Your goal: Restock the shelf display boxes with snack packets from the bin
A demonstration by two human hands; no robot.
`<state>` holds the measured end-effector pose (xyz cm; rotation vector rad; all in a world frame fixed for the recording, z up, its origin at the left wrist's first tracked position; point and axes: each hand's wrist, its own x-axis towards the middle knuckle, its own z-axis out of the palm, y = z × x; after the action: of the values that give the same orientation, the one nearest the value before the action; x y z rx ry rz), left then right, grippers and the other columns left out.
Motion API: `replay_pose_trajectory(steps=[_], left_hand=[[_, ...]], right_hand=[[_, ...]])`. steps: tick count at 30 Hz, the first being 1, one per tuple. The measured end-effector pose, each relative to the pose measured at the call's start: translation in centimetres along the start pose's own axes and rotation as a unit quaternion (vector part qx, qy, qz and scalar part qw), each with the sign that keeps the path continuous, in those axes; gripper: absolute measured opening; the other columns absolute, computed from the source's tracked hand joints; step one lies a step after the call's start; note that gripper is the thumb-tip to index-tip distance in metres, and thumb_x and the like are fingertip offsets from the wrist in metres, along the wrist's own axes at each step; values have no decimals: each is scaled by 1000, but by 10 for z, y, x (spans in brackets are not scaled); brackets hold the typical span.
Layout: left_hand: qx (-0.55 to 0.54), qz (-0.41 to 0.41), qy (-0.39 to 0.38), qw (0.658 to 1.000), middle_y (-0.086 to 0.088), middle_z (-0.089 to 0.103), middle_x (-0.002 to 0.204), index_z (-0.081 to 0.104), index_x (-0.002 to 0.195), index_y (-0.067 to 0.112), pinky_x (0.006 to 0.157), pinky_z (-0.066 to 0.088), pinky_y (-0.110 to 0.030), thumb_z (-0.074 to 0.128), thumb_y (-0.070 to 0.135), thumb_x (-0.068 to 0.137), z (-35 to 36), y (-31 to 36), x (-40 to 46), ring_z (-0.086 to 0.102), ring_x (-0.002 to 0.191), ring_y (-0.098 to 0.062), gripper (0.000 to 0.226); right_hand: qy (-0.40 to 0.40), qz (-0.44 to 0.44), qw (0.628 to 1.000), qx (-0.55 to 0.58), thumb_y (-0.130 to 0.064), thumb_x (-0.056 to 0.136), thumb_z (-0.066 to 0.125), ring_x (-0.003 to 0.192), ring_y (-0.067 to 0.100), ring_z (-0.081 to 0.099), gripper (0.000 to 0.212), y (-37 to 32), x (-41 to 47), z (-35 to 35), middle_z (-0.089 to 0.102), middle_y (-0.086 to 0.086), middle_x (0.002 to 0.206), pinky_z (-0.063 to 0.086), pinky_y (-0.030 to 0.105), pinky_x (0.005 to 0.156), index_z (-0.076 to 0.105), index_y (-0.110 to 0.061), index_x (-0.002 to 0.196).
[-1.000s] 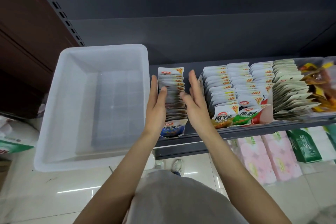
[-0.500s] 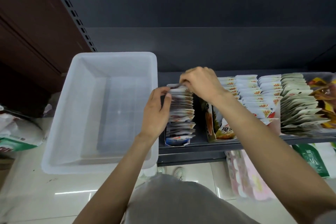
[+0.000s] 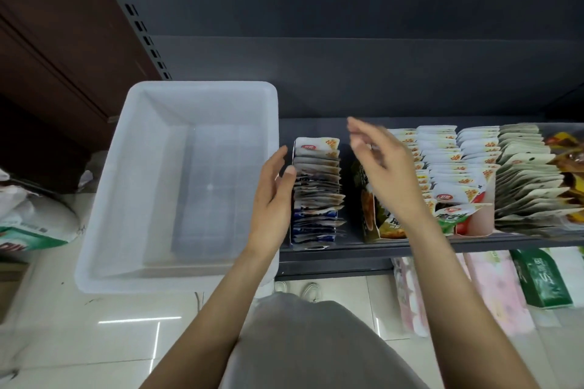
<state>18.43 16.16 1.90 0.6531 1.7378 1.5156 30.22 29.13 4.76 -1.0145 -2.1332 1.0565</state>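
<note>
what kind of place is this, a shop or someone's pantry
Most likely a small shop. A dark metal shelf carries rows of identical snack packets in display boxes, wrapped tissue packs sit on the shelf below, and an empty plastic restocking bin stands alongside.

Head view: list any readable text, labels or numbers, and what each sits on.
"魔芋爽", partly cut off, on the green-fronted snack packet at the front of its display box.
Red oval logos on the white packets: too small to read.
Green carton below the shelf: lettering blurred, unreadable.
Green-and-white bag on the floor: blurred, unreadable.
</note>
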Motion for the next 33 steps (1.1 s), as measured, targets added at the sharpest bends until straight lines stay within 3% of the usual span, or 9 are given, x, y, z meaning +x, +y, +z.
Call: replay_pose_trajectory(steps=[3,6,8,11,14,18,22,27,33], left_hand=[[-81,-34,-19,996,30,37,138,34,136,43,95,29,0,40,40,95,-1,-12,-21,32,123,21,42],[-86,-26,-61,994,24,27,149,24,141,43,112,23,-20,42,50,93,10,-19,-30,26,134,10,52],[-85,-17,-84,993,18,24,152,19,145,41,114,25,-28,40,53,91,17,-17,-23,26,138,1,60],[-113,-24,-81,990,11,32,150,19,147,35,106,38,-22,38,60,91,21,-6,-2,40,132,-4,64],[-144,-45,-64,987,4,42,145,21,148,32,95,48,-22,34,54,94,21,-7,15,52,122,-8,60],[-151,-97,-54,982,1,45,144,26,147,33,100,46,-41,49,67,82,21,-18,12,53,123,-17,77],[-123,-66,-44,989,12,47,136,21,148,32,100,46,-31,45,15,97,24,-19,11,51,122,-9,58],[-88,-50,-48,994,9,38,145,12,148,35,104,43,-33,46,14,97,31,-19,18,46,128,-11,64],[-73,-44,-31,996,4,33,150,5,147,42,104,42,-47,43,28,96,39,-17,28,47,128,-17,66]], right_hand=[[-41,143,967,206,-29,98,46,132,-9,30,53,4,-55,15,32,-12,151,27,5,104,29,-25,148],[-110,77,973,188,-61,86,50,143,-3,-3,88,7,-90,37,-4,-15,159,6,15,115,3,-25,151],[-124,30,982,137,-62,79,59,145,7,-11,103,16,-87,51,-12,-7,159,3,21,117,-5,-23,150],[-25,65,992,104,-48,81,66,146,11,6,98,24,-54,61,8,-1,160,14,35,120,4,-23,152],[56,108,989,79,-37,88,63,143,10,20,80,25,-17,64,23,2,156,21,34,117,17,-13,150],[24,144,981,130,-35,94,55,136,11,35,70,22,0,80,34,1,150,31,36,113,16,-18,150],[12,160,964,211,-31,98,49,130,6,41,60,25,-7,78,41,-3,147,33,28,111,19,-24,150],[0,119,983,142,-26,99,46,132,8,39,52,28,3,68,40,-1,147,31,24,110,28,-19,147],[36,121,989,74,-32,94,56,95,23,56,16,34,34,73,58,3,96,45,33,82,46,-19,96]])
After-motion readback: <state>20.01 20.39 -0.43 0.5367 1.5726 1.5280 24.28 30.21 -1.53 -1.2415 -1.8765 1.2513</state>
